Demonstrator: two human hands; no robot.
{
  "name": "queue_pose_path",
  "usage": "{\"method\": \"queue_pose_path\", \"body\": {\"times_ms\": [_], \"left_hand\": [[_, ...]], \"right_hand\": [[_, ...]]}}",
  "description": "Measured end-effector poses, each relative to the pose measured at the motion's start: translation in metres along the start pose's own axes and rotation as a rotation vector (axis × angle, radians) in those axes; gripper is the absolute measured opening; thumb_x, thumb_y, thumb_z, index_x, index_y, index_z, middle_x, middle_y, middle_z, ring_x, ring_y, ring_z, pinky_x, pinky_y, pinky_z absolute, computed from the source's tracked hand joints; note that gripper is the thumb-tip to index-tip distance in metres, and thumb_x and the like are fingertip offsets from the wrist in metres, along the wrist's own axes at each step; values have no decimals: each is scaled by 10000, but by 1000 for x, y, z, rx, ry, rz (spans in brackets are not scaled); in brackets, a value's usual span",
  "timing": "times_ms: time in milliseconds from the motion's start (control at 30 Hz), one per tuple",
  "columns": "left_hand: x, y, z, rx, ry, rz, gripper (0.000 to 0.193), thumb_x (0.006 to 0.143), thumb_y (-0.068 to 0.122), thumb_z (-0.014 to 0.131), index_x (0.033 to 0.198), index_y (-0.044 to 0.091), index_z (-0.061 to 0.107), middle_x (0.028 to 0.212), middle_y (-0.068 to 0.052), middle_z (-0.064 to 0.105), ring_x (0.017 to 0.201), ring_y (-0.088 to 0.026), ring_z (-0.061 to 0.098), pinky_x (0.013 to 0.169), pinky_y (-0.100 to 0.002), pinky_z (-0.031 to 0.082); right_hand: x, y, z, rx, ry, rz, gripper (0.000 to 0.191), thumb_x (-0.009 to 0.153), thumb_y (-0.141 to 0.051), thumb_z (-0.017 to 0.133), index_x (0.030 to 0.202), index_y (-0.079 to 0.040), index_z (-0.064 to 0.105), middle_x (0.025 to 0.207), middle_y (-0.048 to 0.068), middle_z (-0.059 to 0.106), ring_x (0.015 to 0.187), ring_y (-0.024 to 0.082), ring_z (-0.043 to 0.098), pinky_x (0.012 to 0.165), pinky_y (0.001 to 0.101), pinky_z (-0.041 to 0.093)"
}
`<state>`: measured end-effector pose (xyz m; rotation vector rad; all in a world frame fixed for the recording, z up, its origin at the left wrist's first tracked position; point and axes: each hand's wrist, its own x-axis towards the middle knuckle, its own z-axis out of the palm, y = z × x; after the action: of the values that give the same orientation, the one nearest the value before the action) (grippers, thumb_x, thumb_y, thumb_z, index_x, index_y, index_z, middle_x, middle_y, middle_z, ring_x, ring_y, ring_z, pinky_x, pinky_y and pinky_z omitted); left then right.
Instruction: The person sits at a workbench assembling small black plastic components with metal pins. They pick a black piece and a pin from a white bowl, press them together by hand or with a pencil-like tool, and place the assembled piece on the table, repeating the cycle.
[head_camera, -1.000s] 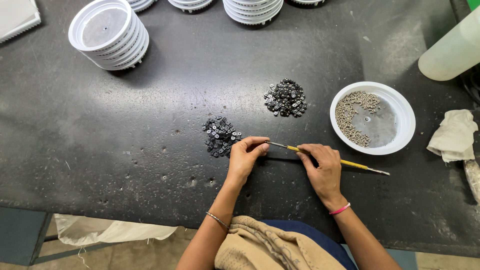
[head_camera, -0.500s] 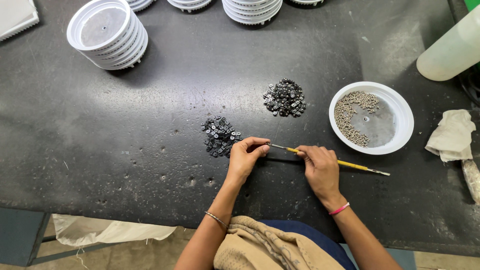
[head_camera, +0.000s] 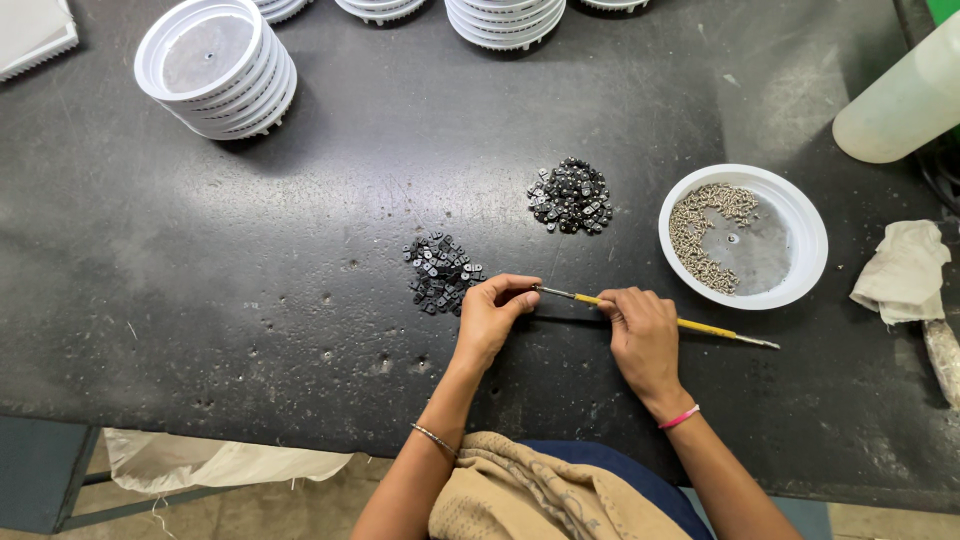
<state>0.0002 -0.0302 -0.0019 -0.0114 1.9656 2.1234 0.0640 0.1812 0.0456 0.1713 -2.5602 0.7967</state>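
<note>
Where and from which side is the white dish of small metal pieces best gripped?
Grip the white dish by its raised rim at the near right edge, coming from above. That rim stands clear there, while the metal pieces sit on the left inside.

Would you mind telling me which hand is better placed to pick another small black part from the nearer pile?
Probably the left hand: its fingers lie right beside the nearer pile, while the right hand grips the yellow tool farther away.

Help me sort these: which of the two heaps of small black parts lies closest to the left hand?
The smaller, nearer heap, right beside the left hand. The bigger, denser heap sits farther back, toward the white dish.
</note>
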Motion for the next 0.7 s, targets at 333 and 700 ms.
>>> {"method": "queue_pose_path", "body": {"times_ms": [333, 700], "left_hand": [[9, -5, -12, -329, -39, -47, 264, 944, 95, 719, 1178, -29, 724, 1006, -81, 764, 910, -128, 720, 837, -273, 602], [9, -5, -8, -198, -24, -45, 250, 917, 98, 754, 1140, -16, 754, 932, -51, 759, 816, -100, 699, 776, -251, 590]], "right_hand": [[2, -4, -4, 82, 47, -41, 154, 889, -146, 743, 1042, -121, 734, 968, 0, 703, 912, 223, 606, 820, 377, 391], [2, -2, -4, 84, 35, -38, 164, 869, -136, 760, 1030, -123, 735, 961, -9, 703, 902, 216, 603, 816, 369, 388]]}}
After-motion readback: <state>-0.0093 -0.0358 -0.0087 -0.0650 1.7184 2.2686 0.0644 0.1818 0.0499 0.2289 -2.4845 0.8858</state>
